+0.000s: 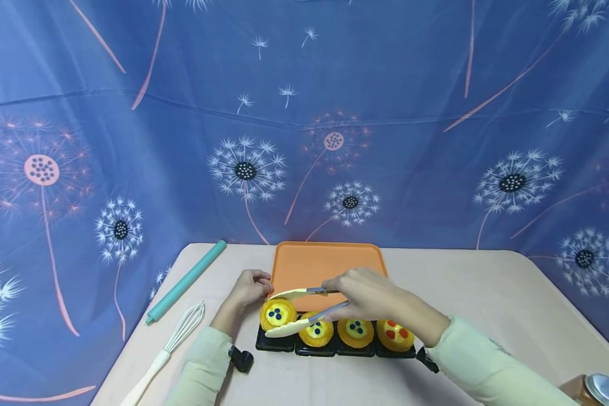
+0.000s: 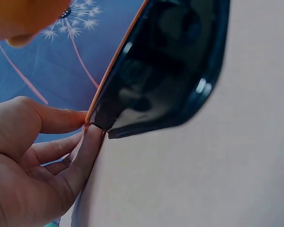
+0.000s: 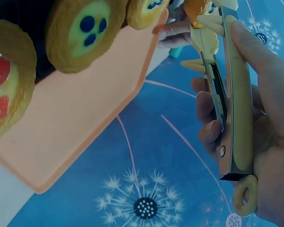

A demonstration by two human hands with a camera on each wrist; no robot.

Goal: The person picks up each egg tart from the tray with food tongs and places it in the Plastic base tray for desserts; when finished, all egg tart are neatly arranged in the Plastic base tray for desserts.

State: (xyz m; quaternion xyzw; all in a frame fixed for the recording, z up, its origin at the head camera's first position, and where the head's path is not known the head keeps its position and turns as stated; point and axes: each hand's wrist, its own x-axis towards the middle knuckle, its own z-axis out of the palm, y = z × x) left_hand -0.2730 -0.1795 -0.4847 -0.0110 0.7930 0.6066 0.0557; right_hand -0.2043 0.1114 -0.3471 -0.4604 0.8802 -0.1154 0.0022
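Note:
My right hand point(image 1: 362, 293) holds a pair of tongs point(image 3: 239, 99) with cream tips. In the head view the tongs' tips lie on both sides of an egg tart point(image 1: 277, 313) with blue dots, at the left end of a row of black square trays point(image 1: 276, 343). That tart looks raised over its compartment. Beside it sit two more blue-dotted tarts point(image 1: 317, 332) and one tart with red pieces point(image 1: 395, 335). My left hand point(image 1: 251, 288) pinches the near left corner of the orange tray point(image 1: 330, 268), close to the black tray's corner point(image 2: 104, 127).
A teal rolling pin point(image 1: 186, 282) and a whisk point(image 1: 168, 347) with a white handle lie on the left of the table point(image 1: 451, 282). At the lower right stands a jar point(image 1: 601, 390) with a silvery lid. A blue dandelion-print cloth point(image 1: 411, 169) hangs behind the table.

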